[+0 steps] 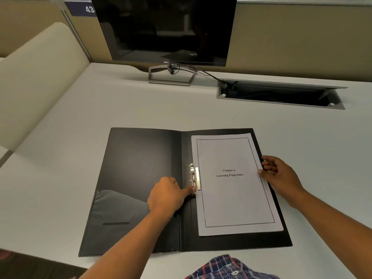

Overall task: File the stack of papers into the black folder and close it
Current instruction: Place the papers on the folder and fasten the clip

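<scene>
The stack of papers (pixel 235 184) lies on the right half of the open black folder (pixel 141 178), its left edge against the metal clip (pixel 194 177) at the spine. The right hand (pixel 279 176) pinches the stack's right edge, thumb on top, its grip closed on the sheets. The left hand (pixel 168 195) presses a fingertip on the clip, holding nothing. The folder rests flat on the white surface (pixel 141 109), well apart from a dark monitor (pixel 167 29).

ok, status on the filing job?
Left hand pressing metal clip. Right hand steadying paper stack at its edge. Black folder open, papers inside. Nothing blocking.
</scene>
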Action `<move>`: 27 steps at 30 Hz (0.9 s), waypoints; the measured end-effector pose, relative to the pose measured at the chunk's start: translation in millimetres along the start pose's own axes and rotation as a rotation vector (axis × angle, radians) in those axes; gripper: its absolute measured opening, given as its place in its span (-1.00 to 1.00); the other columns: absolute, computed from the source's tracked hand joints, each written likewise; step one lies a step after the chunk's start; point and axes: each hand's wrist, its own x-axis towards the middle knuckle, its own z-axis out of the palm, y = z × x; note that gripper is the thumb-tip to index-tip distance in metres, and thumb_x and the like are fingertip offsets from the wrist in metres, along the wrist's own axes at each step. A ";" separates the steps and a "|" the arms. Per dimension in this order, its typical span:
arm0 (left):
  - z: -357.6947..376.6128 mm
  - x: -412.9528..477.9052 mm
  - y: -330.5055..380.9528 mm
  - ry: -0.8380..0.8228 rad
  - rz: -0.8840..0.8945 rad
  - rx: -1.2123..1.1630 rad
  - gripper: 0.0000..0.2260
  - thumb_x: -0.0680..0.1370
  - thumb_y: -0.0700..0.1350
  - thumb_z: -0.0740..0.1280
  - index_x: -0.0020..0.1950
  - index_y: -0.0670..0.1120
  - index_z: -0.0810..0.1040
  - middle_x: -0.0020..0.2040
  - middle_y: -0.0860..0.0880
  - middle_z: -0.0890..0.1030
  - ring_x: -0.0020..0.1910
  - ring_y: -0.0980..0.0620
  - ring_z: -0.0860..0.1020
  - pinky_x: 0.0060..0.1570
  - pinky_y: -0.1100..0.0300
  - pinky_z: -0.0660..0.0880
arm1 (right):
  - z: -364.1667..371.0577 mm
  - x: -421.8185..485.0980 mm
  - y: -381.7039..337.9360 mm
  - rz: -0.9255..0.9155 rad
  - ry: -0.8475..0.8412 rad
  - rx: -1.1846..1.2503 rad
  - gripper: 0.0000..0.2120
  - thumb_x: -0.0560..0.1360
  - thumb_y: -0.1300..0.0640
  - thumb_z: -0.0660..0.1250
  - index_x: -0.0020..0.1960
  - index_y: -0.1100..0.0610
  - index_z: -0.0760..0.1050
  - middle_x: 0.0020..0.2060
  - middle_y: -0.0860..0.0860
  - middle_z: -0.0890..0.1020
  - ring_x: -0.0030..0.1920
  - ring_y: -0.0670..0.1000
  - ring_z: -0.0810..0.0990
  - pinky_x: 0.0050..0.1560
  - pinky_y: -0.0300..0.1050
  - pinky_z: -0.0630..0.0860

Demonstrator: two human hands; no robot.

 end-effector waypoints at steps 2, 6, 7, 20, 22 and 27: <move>4.2 -2.9 -0.1 0.069 0.053 0.094 -0.52 0.25 0.35 0.49 -0.39 -0.03 0.44 -0.48 0.05 0.52 -0.45 0.05 0.53 -0.45 0.22 0.40 | 0.3 -0.7 -0.6 -0.010 -0.008 -0.013 -0.55 0.44 0.20 0.44 0.30 0.03 0.45 -0.01 -0.08 0.57 -0.01 -0.05 0.56 -0.02 -0.29 0.44; 9.9 -4.8 -0.4 0.101 0.106 0.178 -0.49 0.28 0.39 0.44 -0.38 -0.05 0.45 -0.48 0.05 0.52 -0.46 0.04 0.52 -0.42 0.20 0.45 | 1.8 -2.4 -1.7 -0.019 -0.001 -0.033 -0.55 0.44 0.19 0.44 0.28 0.01 0.44 -0.02 -0.09 0.57 -0.01 -0.07 0.56 -0.02 -0.29 0.43; 10.9 -5.0 -0.8 0.104 0.109 0.186 -0.49 0.28 0.39 0.44 -0.38 -0.05 0.44 -0.48 0.05 0.51 -0.47 0.04 0.50 -0.43 0.20 0.45 | 2.0 -2.4 -2.2 -0.019 -0.002 -0.035 -0.56 0.44 0.19 0.44 0.28 0.01 0.44 -0.02 -0.09 0.57 -0.01 -0.07 0.55 -0.02 -0.29 0.43; 15.8 -5.0 -12.5 0.121 0.144 0.148 -0.46 0.30 0.42 0.40 -0.40 -0.05 0.40 -0.49 0.05 0.49 -0.48 0.06 0.48 -0.45 0.20 0.41 | 3.6 -0.9 -4.7 -0.014 0.008 -0.065 -0.54 0.43 0.18 0.45 0.29 0.02 0.43 -0.03 -0.12 0.55 -0.02 -0.10 0.53 -0.02 -0.28 0.42; 14.3 -2.5 -14.8 0.118 0.132 0.109 -0.45 0.27 0.42 0.42 -0.41 -0.06 0.40 -0.50 0.05 0.50 -0.47 0.06 0.48 -0.46 0.21 0.39 | 3.6 -1.2 -4.6 -0.015 0.004 -0.069 -0.53 0.43 0.19 0.45 0.30 0.03 0.43 -0.02 -0.09 0.55 0.00 -0.05 0.54 0.02 -0.25 0.44; 12.1 0.3 -15.7 0.092 0.110 0.069 -0.46 0.24 0.42 0.45 -0.42 -0.03 0.38 -0.50 0.06 0.49 -0.50 0.09 0.45 -0.49 0.24 0.32 | 4.2 -2.4 -6.2 -0.017 0.011 -0.080 -0.52 0.43 0.19 0.45 0.32 0.05 0.43 0.03 -0.02 0.56 0.06 0.02 0.55 0.11 -0.13 0.47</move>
